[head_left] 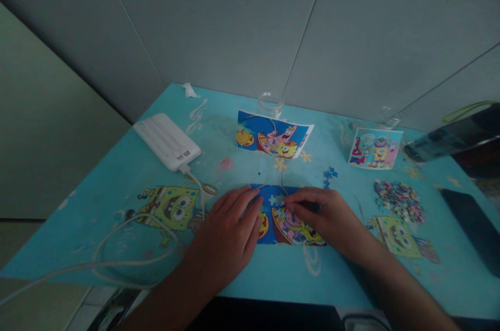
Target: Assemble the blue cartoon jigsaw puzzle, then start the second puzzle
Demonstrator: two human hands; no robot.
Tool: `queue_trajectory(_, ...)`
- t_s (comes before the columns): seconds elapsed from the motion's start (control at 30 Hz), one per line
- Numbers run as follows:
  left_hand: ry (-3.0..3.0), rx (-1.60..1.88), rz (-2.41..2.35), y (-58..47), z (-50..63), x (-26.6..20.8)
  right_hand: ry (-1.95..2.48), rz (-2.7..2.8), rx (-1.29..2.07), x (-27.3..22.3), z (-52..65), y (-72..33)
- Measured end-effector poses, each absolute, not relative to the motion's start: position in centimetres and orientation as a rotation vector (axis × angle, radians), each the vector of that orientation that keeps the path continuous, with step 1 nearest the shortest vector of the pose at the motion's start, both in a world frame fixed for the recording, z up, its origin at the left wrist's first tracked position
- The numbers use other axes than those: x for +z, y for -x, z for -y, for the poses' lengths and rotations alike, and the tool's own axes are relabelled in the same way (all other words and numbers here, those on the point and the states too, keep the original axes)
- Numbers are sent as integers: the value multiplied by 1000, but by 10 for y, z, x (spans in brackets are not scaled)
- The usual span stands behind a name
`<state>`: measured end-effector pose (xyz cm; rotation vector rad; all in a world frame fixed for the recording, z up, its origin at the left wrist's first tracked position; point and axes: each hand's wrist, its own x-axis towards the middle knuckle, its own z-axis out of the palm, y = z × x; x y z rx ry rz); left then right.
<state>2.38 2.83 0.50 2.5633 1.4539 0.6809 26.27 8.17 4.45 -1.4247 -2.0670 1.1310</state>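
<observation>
The left hand hides the left edge of the jigsaw puzzle, lying over it with fingers loosely spread. The right hand covers the puzzle's upper right; its thumb and forefinger draw close together near a pale gap, but whether they pinch a piece is too small to tell. The puzzle lies between the hands at the table's near side. Beyond it, a picture card leans, partly blocking a clear round container. A few blue pieces and a mixed pile of pieces lie to the right; a dark bottle is cut off at far right. A white power bank sits left, its cable looping near the left forearm.
</observation>
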Motion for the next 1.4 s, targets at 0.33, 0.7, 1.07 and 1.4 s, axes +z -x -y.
queue_trajectory(0.33, -2551, 677, -1454, -24, -29, 7, 1504, 2025, 1202, 41, -77, -262)
queue_trajectory(0.7, -2549, 663, -1452, -24, -29, 6, 1303, 2275, 1019, 45, -76, -260)
queue_trajectory(1.07, -2539, 671, -1454, -24, -28, 6, 1342, 2296, 983, 43, -76, -261)
queue_trajectory(1.4, -2533, 671, -1456, -24, -27, 7, 1377, 2285, 899, 50, -81, -268)
